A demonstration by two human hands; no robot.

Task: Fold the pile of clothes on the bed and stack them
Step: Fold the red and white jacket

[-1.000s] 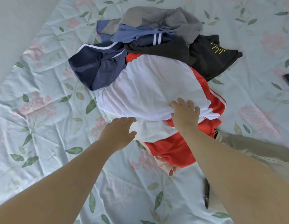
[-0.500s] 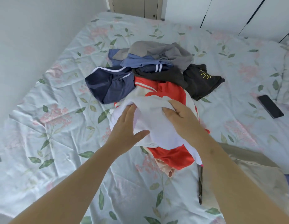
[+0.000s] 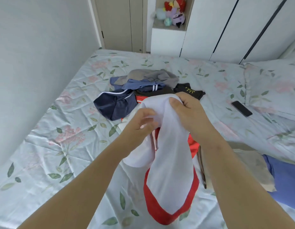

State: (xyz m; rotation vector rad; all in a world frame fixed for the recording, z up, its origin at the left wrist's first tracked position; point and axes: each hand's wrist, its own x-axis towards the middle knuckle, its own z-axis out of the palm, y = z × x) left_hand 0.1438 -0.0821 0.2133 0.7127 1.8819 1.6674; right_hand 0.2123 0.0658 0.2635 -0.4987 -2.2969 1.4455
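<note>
Left hand: I see the left hand [image 3: 140,124] with its fingers curled into the white cloth. It pinches a fold on the left side of the garment.
Right hand: the right hand [image 3: 188,111] grips the top edge of the same garment, thumb and fingers clamped on the cloth.
Garment: the white and red garment [image 3: 170,162] hangs from both hands above the bed [image 3: 61,146]. Its red border is at the lowest part, close to me.
Pile: the pile of clothes [image 3: 151,80] lies behind the hands, in the middle of the bed. I can tell navy, blue, grey and black pieces, all unfolded.
Right side: a beige garment [image 3: 252,169] lies flat beside the right forearm, and a blue cloth [image 3: 288,182] lies just beside it.
Phone: a dark phone [image 3: 241,108] lies on the flowered sheet near the pillow [image 3: 272,86], well apart from the pile.
</note>
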